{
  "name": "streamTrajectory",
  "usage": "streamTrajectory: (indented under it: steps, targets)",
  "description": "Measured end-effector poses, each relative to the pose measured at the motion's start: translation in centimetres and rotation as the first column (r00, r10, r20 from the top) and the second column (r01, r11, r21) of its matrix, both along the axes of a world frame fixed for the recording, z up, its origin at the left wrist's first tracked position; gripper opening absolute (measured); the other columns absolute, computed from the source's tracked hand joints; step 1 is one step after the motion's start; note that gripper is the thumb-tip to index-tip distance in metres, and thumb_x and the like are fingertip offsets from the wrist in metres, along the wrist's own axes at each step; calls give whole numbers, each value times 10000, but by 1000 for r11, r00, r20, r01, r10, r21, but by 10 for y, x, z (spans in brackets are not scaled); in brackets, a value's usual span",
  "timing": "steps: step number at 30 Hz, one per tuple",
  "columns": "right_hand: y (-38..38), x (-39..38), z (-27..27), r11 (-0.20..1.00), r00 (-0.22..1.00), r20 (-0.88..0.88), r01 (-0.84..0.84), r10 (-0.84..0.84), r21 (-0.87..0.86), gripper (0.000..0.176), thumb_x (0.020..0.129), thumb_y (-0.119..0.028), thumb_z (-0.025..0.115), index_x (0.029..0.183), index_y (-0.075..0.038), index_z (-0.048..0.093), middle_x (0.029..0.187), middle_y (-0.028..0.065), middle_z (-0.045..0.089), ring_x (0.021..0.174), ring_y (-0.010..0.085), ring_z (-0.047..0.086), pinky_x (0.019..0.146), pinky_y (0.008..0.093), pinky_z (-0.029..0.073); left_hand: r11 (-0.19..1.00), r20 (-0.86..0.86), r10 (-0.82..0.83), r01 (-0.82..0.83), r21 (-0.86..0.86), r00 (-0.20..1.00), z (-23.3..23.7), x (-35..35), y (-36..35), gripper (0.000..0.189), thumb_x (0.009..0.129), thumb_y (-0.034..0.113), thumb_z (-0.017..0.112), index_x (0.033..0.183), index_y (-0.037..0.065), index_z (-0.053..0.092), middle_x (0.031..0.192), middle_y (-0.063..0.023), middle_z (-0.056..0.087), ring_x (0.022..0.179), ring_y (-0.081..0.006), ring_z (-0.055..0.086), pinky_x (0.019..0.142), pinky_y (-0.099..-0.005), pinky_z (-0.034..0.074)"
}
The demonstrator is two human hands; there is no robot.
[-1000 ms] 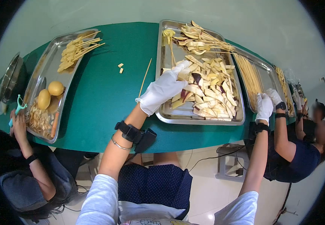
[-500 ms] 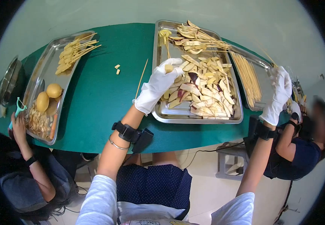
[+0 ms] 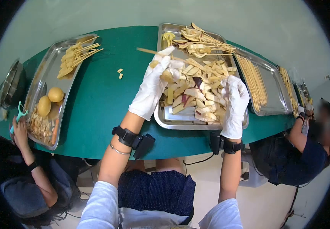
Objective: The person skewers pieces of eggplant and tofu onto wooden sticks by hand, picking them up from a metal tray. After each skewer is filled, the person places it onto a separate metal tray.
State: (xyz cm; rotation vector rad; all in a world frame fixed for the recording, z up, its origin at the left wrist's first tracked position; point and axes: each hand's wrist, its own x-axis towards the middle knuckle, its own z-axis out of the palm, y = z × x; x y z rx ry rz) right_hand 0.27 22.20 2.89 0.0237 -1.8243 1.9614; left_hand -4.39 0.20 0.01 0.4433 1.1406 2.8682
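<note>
My left hand (image 3: 153, 84), in a white glove, is closed around a pale yellow cut vegetable piece (image 3: 167, 76), blurred by motion, over the left side of a metal tray. A bamboo skewer (image 3: 146, 50) slants across the fingertips and sticks out to the left. My gloved right hand (image 3: 234, 103) is closed at the tray's right side, in line with the skewer's other end; its fingertips are partly hidden. Between the hands lie cut vegetable pieces (image 3: 210, 100), some with dark purple skin, in the tray (image 3: 195, 126).
Loaded skewers (image 3: 203, 42) lie at the tray's back. Beside it a second tray (image 3: 277, 91) holds bare skewers (image 3: 253, 84). Two small cubes (image 3: 120, 73) sit on the green table (image 3: 104, 114). A left tray (image 3: 67, 82) holds peeled potatoes (image 3: 49, 101) and skewers. People sit on both sides; one holds a peeler (image 3: 21, 110).
My right hand has come left from the tray of bare skewers with a skewer. The left hand has shifted slightly left. The stick beside the left wrist no longer shows there.
</note>
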Motion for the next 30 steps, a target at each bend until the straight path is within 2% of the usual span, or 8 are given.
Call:
streamTrajectory:
  steps: [6, 11, 12, 15, 18, 22, 25, 30]
  targets:
    - [11, 4, 5, 1000, 999, 46, -25, 25, -9, 311, 935, -279, 565, 1106, -21, 595, 870, 32, 657, 627, 52, 550, 572, 186, 448, 1000, 81, -28, 27, 14, 996, -2, 3, -4, 356, 914, 278, 582, 1164, 27, 561, 903, -65, 631, 757, -115, 565, 705, -236, 481]
    - [-45, 17, 35, 911, 916, -111, -397, 386, -111, 440, 934, -324, 550, 1267, -42, 488, 909, 32, 634, 660, 44, 543, 584, 190, 450, 978, 115, -158, 140, 152, 981, -9, 4, 0, 317, 915, 229, 576, 1165, 34, 561, 960, -56, 624, 844, -117, 585, 727, -242, 490]
    - [-50, 16, 34, 917, 916, -41, -399, 399, 29, 415, 939, -305, 537, 1272, -61, 497, 892, 28, 622, 683, 44, 548, 616, 187, 456, 965, 122, -197, 170, 198, 973, -7, 5, 0, 303, 917, 214, 570, 1164, 37, 561, 971, -52, 621, 853, -117, 587, 734, -242, 490]
    - [-72, 10, 39, 868, 871, 26, -492, 491, 69, 324, 933, -189, 544, 1224, -48, 525, 920, 32, 596, 745, 60, 554, 669, 192, 445, 949, 169, -211, 161, 272, 963, -4, 5, 0, 272, 920, 173, 553, 1158, 42, 561, 991, -38, 616, 874, -113, 583, 751, -237, 486]
    - [-74, -19, 17, 813, 891, -73, -371, 447, 450, 261, 936, -144, 534, 1177, -44, 545, 923, 27, 584, 768, 77, 554, 677, 217, 453, 984, 215, -132, 101, 147, 968, -7, 4, 1, 241, 926, 155, 525, 1137, 48, 566, 1004, -22, 615, 891, -106, 577, 770, -225, 478]
    - [-77, -15, 25, 821, 838, 83, -545, 539, 171, 197, 943, -194, 533, 1015, -30, 614, 917, 15, 601, 773, 83, 558, 671, 227, 456, 991, 191, -100, 114, -66, 977, -2, 4, 2, 241, 904, 171, 513, 1109, 59, 573, 976, 12, 601, 808, -74, 531, 651, -208, 415]
    - [-71, -17, 44, 912, 945, -37, -304, 326, 276, 273, 931, -269, 559, 1024, -28, 644, 922, 22, 626, 746, 69, 561, 654, 207, 449, 982, 130, -125, 141, -123, 984, -4, 0, 2, 272, 877, 179, 546, 1104, 31, 568, 897, 8, 583, 727, -86, 500, 609, -226, 366]
    - [-63, -39, 64, 954, 915, -281, -300, 290, 7, 341, 928, -304, 569, 1075, -3, 637, 920, 25, 624, 746, 57, 538, 651, 189, 437, 988, 192, -89, 112, -110, 977, -1, 1, 10, 279, 889, 218, 550, 1079, 15, 567, 832, -15, 582, 706, -114, 505, 650, -250, 389]
